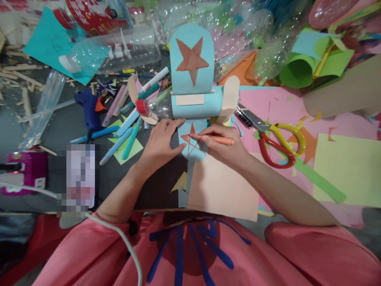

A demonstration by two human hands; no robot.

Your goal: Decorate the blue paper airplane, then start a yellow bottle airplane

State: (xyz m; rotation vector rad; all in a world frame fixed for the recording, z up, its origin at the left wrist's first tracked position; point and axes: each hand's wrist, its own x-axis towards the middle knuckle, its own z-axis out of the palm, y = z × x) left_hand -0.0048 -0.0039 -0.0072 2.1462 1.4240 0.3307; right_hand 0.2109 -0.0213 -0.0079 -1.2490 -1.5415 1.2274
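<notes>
Right hand (224,145) pinching orange felt-tip marker (223,140), tip at part-coloured star (193,142) on near wing (200,125); left hand (162,139) spread at wing's left edge; plastic-bottle airplane (198,108) on desk (157,186).

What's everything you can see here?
Model plane: one, blue, centre
Stars: two, brownish, on plane
Held marker: one, orange, centre
Loose markers: several, mixed colours, left
Glue gun: one, blue, left
Box: one, purple, far left
Blurred rectangle: one, pale, lower left
Cable: one, white, lower left
Wood scraps: many, tan, left
Bottles: several, mostly clear, back
Scissors: one, red-yellow, right
Paper: many, mixed colours, throughout
Shirt: one, pink, bottom
Left hand: one, on plane
Right hand: one, gripping held marker
</notes>
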